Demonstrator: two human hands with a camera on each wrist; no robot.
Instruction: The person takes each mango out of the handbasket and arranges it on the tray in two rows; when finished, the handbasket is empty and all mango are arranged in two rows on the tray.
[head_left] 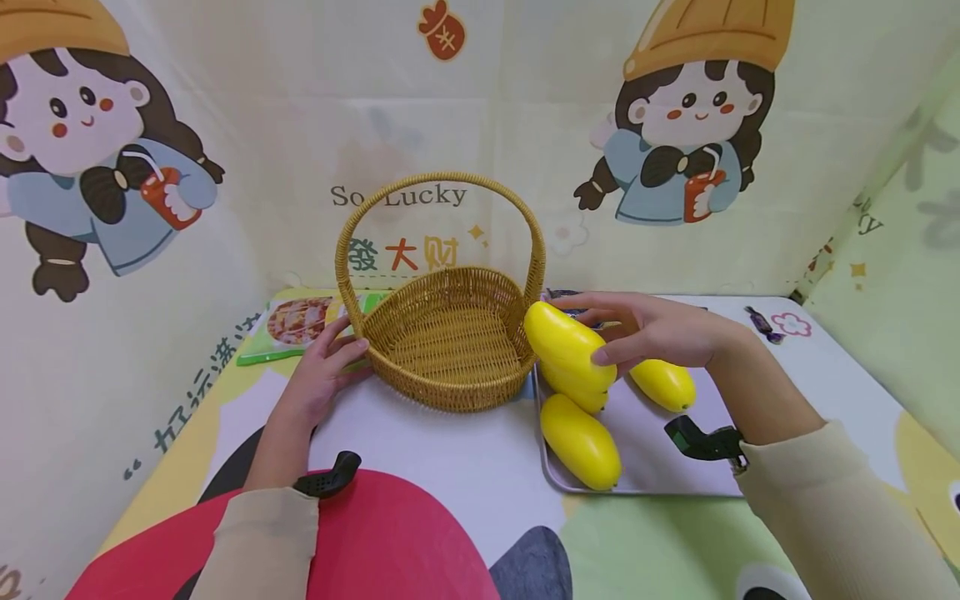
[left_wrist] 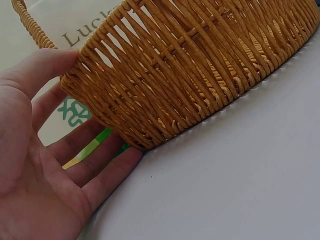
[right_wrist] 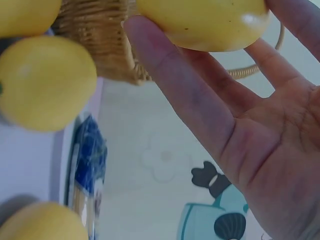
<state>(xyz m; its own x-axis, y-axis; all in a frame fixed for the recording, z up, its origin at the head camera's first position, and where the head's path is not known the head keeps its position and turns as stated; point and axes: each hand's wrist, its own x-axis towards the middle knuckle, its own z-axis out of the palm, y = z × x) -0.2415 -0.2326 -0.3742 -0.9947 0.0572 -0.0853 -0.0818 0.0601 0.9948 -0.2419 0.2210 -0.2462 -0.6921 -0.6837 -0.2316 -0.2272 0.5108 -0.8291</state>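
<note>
My right hand (head_left: pixel 656 333) holds a yellow mango (head_left: pixel 566 337) between thumb and fingers, beside the right end of a wicker basket (head_left: pixel 450 392). More mangoes lie below: one partly hidden under the held one, another mango (head_left: pixel 581 442) at the tray's front left corner, and a third mango (head_left: pixel 663 383) partly behind the hand. At the basket's left end, my left hand (head_left: pixel 322 375) grips the side by the handle's base. In the left wrist view, its thumb lies on the rim, with the fingers against the outer weave. Inside, the basket's woven floor shows bare.
The mangoes lie on a pale, shallow tray (head_left: pixel 652 492) right of the basket. A green food packet (head_left: pixel 296 325) lies behind the left hand. Beyond the tray is a blue wrapped item (right_wrist: pixel 91 155). One small dark-wrapped candy (head_left: pixel 763 325) lies at the back right. A printed cloth wall stands behind.
</note>
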